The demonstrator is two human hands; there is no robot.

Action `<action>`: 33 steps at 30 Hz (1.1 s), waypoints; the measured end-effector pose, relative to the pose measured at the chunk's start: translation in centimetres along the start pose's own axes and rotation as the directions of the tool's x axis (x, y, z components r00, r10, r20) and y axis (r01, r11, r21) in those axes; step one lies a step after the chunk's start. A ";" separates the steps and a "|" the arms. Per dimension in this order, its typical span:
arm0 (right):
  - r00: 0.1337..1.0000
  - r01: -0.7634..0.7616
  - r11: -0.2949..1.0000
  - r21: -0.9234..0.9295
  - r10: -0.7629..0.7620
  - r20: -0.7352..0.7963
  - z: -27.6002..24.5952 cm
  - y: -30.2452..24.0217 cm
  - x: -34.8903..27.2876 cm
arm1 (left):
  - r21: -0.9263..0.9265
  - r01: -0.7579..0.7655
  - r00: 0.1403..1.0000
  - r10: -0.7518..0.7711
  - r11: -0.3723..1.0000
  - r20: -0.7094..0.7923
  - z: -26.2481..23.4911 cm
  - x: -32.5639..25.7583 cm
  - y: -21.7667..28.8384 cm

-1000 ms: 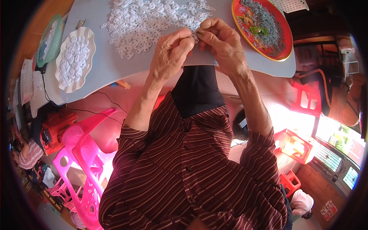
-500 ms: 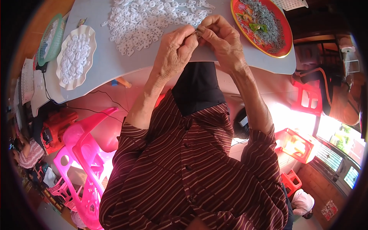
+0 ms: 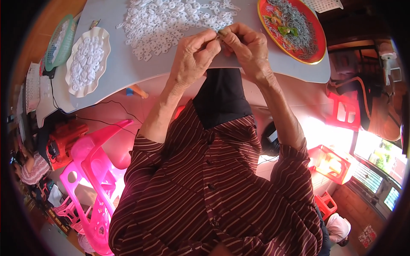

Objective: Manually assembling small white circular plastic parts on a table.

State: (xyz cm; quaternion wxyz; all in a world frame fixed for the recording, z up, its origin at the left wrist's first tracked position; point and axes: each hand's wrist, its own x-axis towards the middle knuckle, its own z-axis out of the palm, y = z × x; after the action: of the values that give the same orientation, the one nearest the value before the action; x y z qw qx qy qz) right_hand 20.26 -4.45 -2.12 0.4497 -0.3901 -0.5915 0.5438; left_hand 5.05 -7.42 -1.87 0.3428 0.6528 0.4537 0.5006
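My left hand (image 3: 195, 55) and my right hand (image 3: 248, 48) meet above the near edge of the grey-blue table (image 3: 128, 72), fingertips pinched together. Whatever they hold between them is too small and too covered by the fingers to name. Just beyond the fingers a spread of small white plastic pieces with holes (image 3: 158, 30) covers part of the tabletop. Beside my right hand lies a red tray with a yellow rim (image 3: 318, 53), heaped with small grey metal-looking pieces (image 3: 299, 32) and a few green and orange bits.
On the left stand a white wavy-edged dish (image 3: 104, 53) of white pieces and a green basket (image 3: 66, 45). Pink plastic chairs (image 3: 92, 170) stand lower left, red stools (image 3: 329, 162) lower right. A black cable (image 3: 53, 98) hangs off the table. Other people sit at both sides.
Both hands stay pinched together in nearly the same place, with only slight finger movement. The dish and basket at the left appear shifted slightly as the view moves.
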 end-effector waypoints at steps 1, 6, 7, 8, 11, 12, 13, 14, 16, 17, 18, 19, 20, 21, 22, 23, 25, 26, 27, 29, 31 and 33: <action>1.000 0.003 1.000 0.004 -0.003 0.004 0.2 0.0 0.0 | -0.005 0.056 0.998 -0.056 0.998 0.005 -0.1 0.1 0.1; 1.000 0.005 0.992 0.127 -0.007 0.011 0.5 -0.5 -0.3 | -0.072 0.079 0.997 -0.078 0.994 0.015 -0.4 -0.2 -0.6; 1.000 0.010 0.992 0.128 -0.012 0.013 0.4 -0.5 -0.5 | -0.087 0.119 0.992 -0.116 0.989 0.049 -0.4 -0.1 -0.5; 1.000 0.011 0.991 0.134 -0.014 0.021 0.2 -0.5 -0.7 | -0.083 0.116 0.993 -0.112 0.990 0.047 -0.6 0.1 -0.3; 1.000 -0.021 0.988 0.151 0.020 0.006 0.0 -0.4 -0.5 | 0.047 -0.118 0.993 0.117 0.992 0.021 -1.5 1.8 0.2; 0.998 -0.057 0.985 0.163 0.060 -0.018 0.1 -0.5 -0.5 | 0.249 -0.236 0.971 0.240 0.939 0.014 -2.7 3.3 -0.2; 0.998 -0.054 0.985 0.166 0.059 -0.025 0.1 -0.5 -0.6 | 0.439 -0.336 0.933 0.359 0.833 0.033 -3.8 4.9 -0.7; 0.999 -0.047 0.983 0.175 0.051 -0.017 0.2 -0.7 -0.7 | 0.441 -0.340 0.932 0.361 0.831 0.037 -4.8 6.5 -1.4; 0.999 -0.039 0.981 0.188 0.041 -0.007 0.2 -0.7 -0.7 | 0.704 -0.484 0.866 0.399 0.521 0.300 -6.5 9.4 -2.4; 1.000 -0.028 0.983 0.183 0.028 0.001 0.1 -0.7 -0.8 | 0.704 -0.486 0.865 0.399 0.518 0.304 -6.8 10.1 -2.6; 1.000 -0.016 0.984 0.178 0.015 0.006 0.0 -0.6 -0.8 | 0.689 -0.425 0.900 0.197 0.587 0.388 -6.9 10.8 -2.6; 1.000 -0.013 0.983 0.182 0.013 0.002 0.0 -0.5 -0.8 | 0.683 -0.349 0.886 -0.011 0.642 0.464 -6.9 11.3 -2.7; 1.000 -0.006 0.978 0.208 0.005 0.007 0.1 -0.3 -0.8 | 0.693 -0.393 0.877 0.019 0.604 0.480 -6.8 11.6 -3.2; 1.000 0.000 0.972 0.234 -0.001 0.007 0.0 -0.2 -0.8 | 0.689 -0.400 0.873 0.021 0.604 0.488 -6.6 12.1 -3.2; 1.000 0.001 0.972 0.235 -0.001 -0.001 0.0 0.0 -0.8 | 0.685 -0.466 0.833 0.015 0.560 0.554 -6.4 12.6 -3.3; 1.000 0.015 0.971 0.240 -0.016 0.002 0.0 0.1 -0.7 | 0.675 -0.529 0.789 0.005 0.515 0.615 -6.3 13.0 -3.4; 1.000 0.022 0.969 0.246 -0.024 0.006 0.1 0.2 -0.7 | 0.644 -0.567 0.781 0.086 0.514 0.619 -6.2 12.9 -4.4; 1.000 0.015 0.973 0.231 -0.018 0.012 0.1 0.1 -0.7 | 0.617 -0.602 0.771 0.168 0.508 0.614 -6.2 12.8 -4.9; 1.000 0.009 0.976 0.215 -0.012 0.016 0.1 -0.1 -0.8 | 0.614 -0.602 0.769 0.166 0.510 0.617 -6.0 12.8 -4.2; 1.000 0.005 0.978 0.210 -0.007 0.008 -0.2 -0.1 -0.9 | 0.600 -0.593 0.738 0.065 0.537 0.671 -5.5 12.6 -1.7; 1.000 0.002 0.979 0.205 -0.005 0.013 -0.1 -0.2 -0.8 | 0.637 -0.560 0.778 0.072 0.530 0.624 -5.1 11.9 -1.5; 1.000 0.012 0.986 0.164 -0.013 0.008 0.0 -0.4 -0.8 | 0.674 -0.523 0.817 0.082 0.522 0.570 -5.1 11.8 -1.9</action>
State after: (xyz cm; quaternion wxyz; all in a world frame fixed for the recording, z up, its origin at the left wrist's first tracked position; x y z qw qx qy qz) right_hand 20.45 -5.25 -1.79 0.4809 -0.3458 -0.5493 0.5895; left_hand 0.71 4.31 1.78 0.0103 0.9060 0.4067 0.1169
